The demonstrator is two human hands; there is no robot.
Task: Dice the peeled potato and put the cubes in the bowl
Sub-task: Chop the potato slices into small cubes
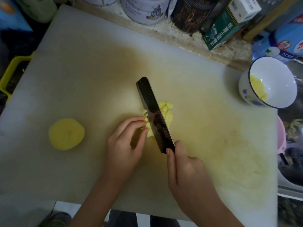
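As I sweep in from the left, I count one uncut potato half [66,134] lying rounded side up on the single white cutting board [82,71]. It sits at about eight o'clock from the board's middle, well apart from the cutting. Next comes the left hand [126,141], fingers curled, its fingertips pinching the near side of one potato pile [166,110] at the board's centre. One dark cleaver [154,112] stands in that pile, its tip pointing to eleven o'clock. Loose pieces are heaped along its right face, and I cannot count them singly. The right hand [185,169] is wrapped round the cleaver's handle at five o'clock from the pile, forefinger against the blade's heel, and the handle itself is hidden inside the fist. At three o'clock, on the board's right edge, sits one white bowl [277,86] with a blue rim. A small heap of yellow cubes [258,89] lies against its left inner wall. Along twelve o'clock I make out one pale tin [144,9], one dark tin [191,15] and one green carton [219,33].
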